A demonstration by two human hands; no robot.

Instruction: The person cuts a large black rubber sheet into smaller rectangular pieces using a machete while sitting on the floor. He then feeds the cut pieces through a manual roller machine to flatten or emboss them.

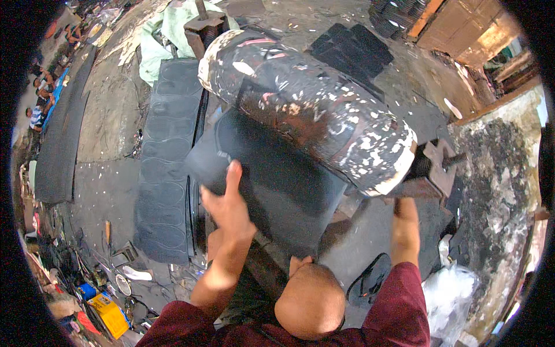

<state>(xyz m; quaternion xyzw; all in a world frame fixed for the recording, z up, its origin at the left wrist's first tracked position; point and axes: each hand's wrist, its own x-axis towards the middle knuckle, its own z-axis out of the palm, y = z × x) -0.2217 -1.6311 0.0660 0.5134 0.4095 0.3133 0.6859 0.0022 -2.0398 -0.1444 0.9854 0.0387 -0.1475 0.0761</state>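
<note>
My left hand [228, 203] grips the near left edge of a dark rubber sheet [289, 185], its thumb on top and some fingers hidden below. The sheet slopes from a thick roller [306, 104] toward my bare knee [309, 296]. Black, white and pink flecks cover the roller, which lies aslant from far left to near right. My right forearm [406, 234] reaches up to the rusty metal mount [425, 188] at the roller's right end. That mount hides my right hand, so its fingers and anything in them cannot be seen.
A long dark strip with sole-shaped outlines [167, 168] lies left of the roller. Black sheets [352, 52] are stacked beyond it. Tools and a yellow box [110, 315] clutter the lower left. A black sandal [370, 280] and clear plastic [451, 295] lie near the stained right wall [497, 179].
</note>
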